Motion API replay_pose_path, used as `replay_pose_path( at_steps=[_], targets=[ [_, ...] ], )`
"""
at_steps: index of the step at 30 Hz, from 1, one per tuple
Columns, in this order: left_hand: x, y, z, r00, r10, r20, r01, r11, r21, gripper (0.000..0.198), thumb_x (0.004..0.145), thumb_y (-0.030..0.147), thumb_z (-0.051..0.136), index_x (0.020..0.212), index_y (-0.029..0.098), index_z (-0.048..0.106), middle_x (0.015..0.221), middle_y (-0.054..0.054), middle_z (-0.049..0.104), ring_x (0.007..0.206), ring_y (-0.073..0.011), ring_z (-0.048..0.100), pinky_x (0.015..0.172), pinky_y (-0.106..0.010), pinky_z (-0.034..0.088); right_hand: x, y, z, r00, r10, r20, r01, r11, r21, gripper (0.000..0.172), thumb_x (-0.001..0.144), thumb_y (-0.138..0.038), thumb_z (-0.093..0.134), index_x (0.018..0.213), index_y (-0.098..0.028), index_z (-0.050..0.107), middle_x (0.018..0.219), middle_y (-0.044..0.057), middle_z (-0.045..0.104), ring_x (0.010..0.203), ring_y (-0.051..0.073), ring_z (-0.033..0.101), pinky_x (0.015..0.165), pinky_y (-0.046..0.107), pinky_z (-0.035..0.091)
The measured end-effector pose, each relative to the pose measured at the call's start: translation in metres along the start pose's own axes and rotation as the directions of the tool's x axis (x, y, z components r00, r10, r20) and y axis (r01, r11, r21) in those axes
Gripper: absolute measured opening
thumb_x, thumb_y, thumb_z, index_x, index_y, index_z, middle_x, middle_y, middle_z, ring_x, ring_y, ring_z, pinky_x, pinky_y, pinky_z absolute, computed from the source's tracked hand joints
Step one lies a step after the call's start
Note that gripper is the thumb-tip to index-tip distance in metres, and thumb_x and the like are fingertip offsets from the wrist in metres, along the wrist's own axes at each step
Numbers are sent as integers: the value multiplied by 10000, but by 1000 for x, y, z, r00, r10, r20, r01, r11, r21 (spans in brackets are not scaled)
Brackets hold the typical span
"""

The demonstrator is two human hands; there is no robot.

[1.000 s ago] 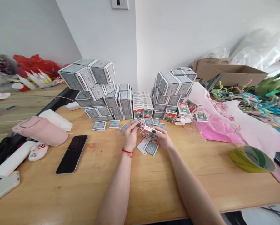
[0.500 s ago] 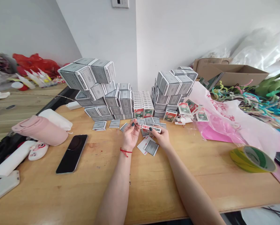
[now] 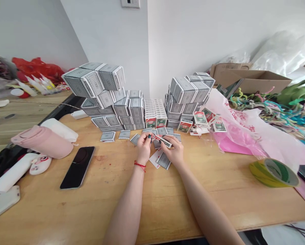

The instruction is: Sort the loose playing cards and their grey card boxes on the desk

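My right hand (image 3: 175, 151) is closed around a slim playing card box (image 3: 165, 142), held tilted with its right end lower. At the box's left end, my left hand (image 3: 144, 148) has its thumb and fingers pinched together; whatever lies between them is too small to make out. A red string bracelet (image 3: 140, 166) circles the left wrist. Beneath the hands lie a face-up card (image 3: 154, 160) and a grey patterned card (image 3: 164, 161) overlapping on the table. More grey-backed cards (image 3: 162, 131) lie just behind the hands, partly covered by them.
Tall stacks of grey-patterned blocks rise at left (image 3: 105, 102) and right (image 3: 184, 93), with rows of card boxes (image 3: 155, 114) between. Loose card boxes (image 3: 200, 118) lie right. A phone (image 3: 77, 167), pink bottle (image 3: 42, 141) and tape roll (image 3: 273, 173) are on the table (image 3: 91, 214).
My left hand has turned inward and its fingertips have come to the box's left end. The box has tilted, its right end dropping, and my right fingers now wrap over it.
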State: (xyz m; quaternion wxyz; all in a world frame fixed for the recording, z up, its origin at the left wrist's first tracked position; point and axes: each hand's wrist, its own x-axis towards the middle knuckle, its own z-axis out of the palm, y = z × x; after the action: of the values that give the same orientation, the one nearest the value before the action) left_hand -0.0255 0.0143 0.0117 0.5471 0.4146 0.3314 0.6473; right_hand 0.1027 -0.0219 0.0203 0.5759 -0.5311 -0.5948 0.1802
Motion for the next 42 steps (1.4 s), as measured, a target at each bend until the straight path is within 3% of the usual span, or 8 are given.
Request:
replay_pose_path(
  at_steps=[6,9,14,19,22,27,36,42],
  targets=[
    [2,7,1,999,-49,16,51,984,-168,117,732,275,575,762,164,552,708,-9,493,591,-70,424,596,-234,389,2,5,1,984,181,-1,-178,967,182,220,703,-377,632,836,-211,686,849,61,675,826,213,604,781,360,483],
    [6,14,-7,993,-103,52,113,963,-244,100,766,278,522,779,183,546,652,-2,436,527,-66,352,491,-214,326,7,13,-4,922,387,-29,-346,854,388,359,699,-447,620,910,-161,667,774,70,672,714,209,618,596,328,509],
    [9,23,-13,982,-184,34,185,935,-301,199,707,228,576,905,206,568,605,39,351,457,-41,240,385,-172,181,16,25,-17,881,472,-7,-383,723,575,392,680,-453,639,923,-146,647,820,84,676,664,202,631,518,303,497],
    [-2,16,6,961,-264,78,263,965,21,338,755,376,559,1056,221,552,537,75,280,409,-34,215,376,-163,172,12,18,-12,890,425,167,-442,706,553,369,657,-444,670,886,-154,656,778,61,677,657,204,639,504,287,493],
    [-5,8,11,972,-185,147,146,959,245,388,736,386,598,1077,202,594,529,55,361,440,-51,289,408,-184,252,8,14,-7,873,426,238,-484,698,527,368,654,-456,676,857,-149,651,717,49,672,588,183,628,466,268,480],
    [0,-4,2,988,-11,154,-66,871,488,276,657,319,679,895,181,693,636,10,499,579,-87,415,538,-205,357,10,15,-7,865,474,164,-488,720,494,369,695,-513,624,737,-148,600,536,23,625,381,127,529,352,231,382],
    [2,-6,0,987,-105,125,41,901,431,165,664,301,665,785,202,719,867,-44,686,838,-171,594,770,-293,446,15,20,-9,854,514,74,-487,743,459,377,654,-530,652,629,-194,483,423,-53,519,277,91,422,279,218,275],
    [1,-4,-1,938,-322,124,289,930,229,250,636,295,687,860,188,715,755,-43,687,533,-83,509,501,-216,382,16,23,-11,840,536,86,-507,719,476,380,658,-537,645,633,-195,481,409,-63,482,271,83,393,265,219,260]
  ],
)
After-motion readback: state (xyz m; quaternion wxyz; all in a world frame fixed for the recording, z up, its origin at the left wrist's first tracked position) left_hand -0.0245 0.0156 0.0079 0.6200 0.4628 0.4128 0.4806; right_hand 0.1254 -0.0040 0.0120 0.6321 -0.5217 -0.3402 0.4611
